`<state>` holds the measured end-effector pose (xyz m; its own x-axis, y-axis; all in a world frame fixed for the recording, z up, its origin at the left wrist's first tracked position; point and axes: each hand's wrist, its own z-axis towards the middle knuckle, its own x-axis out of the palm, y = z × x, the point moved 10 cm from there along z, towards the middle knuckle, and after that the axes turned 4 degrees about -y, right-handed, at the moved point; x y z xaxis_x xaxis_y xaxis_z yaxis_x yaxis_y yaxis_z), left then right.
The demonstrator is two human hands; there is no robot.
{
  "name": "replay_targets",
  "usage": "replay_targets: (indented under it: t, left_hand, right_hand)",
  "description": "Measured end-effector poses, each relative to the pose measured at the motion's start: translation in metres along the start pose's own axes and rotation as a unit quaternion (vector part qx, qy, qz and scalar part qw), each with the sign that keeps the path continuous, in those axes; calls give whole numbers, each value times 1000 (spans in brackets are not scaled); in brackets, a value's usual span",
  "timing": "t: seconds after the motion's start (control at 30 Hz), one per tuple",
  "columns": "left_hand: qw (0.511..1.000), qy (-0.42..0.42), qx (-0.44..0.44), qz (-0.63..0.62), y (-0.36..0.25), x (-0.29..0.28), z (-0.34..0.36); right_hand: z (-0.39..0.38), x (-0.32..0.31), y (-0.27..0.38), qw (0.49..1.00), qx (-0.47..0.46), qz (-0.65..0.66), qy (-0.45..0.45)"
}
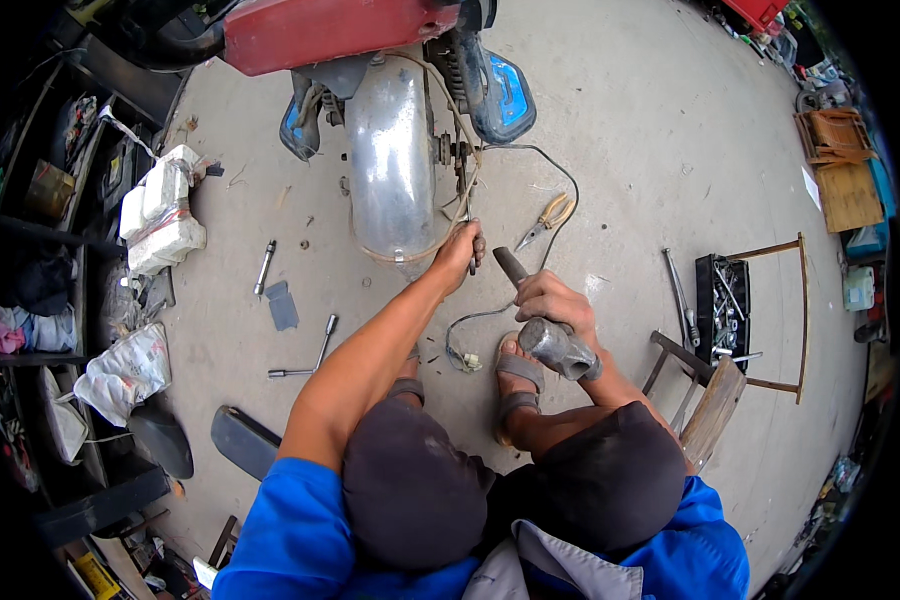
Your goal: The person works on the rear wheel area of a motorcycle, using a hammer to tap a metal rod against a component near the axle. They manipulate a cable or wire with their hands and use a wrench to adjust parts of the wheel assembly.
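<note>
In front of me is a motorbike's rear wheel under a silver metal mudguard [390, 150], with an axle nut and chain-side parts [450, 150] on its right. My left hand [460, 258] is closed round a thin dark metal rod [473, 266] beside the wheel. The rod reaches up toward the axle parts; its far tip is hard to make out. Held in my right hand [558, 302] is a hammer [555, 347], its worn metal head toward me and the handle end pointing up-left. Yellow-handled pliers [545, 222] lie on the floor just beyond.
A black cable [570, 185] loops over the concrete to a white connector [468, 361]. At left lie a socket tool [265, 268], an angled wrench [310, 352] and white foam blocks [163, 210]. A tool tray [722, 305] and wooden stool [712, 415] stand at right.
</note>
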<state>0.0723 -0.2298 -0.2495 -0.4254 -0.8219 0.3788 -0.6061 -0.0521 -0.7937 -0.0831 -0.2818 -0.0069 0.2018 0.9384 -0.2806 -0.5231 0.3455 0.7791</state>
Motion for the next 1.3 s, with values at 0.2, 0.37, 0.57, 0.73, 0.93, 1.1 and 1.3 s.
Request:
replay_targets:
  t: [0.2,0.37,0.57,0.73,0.93,1.1,1.3]
  left_hand:
    - [998,-6,-17,-56,-1,2,-2]
    - [998,-7,-14,-57,-2,2,-3]
    - [998,2,-42,-46,3,0,-4]
    - [998,39,-40,-8,0,1,-5]
    - [997,68,-27,30,-6,0,-8]
    - [995,68,-29,69,-8,-3,-12]
    - [995,53,-19,83,-13,-3,-19]
  right_hand:
    - [-7,27,31,992,-51,21,114]
    - [-20,58,36,975,-94,-19,201]
    - [-33,70,27,973,-98,-4,209]
    - [-47,80,18,968,-127,-26,215]
    - [-79,102,0,951,-163,-91,246]
    - [-93,116,-13,942,-183,-118,254]
    - [-85,121,-9,940,-186,-122,258]
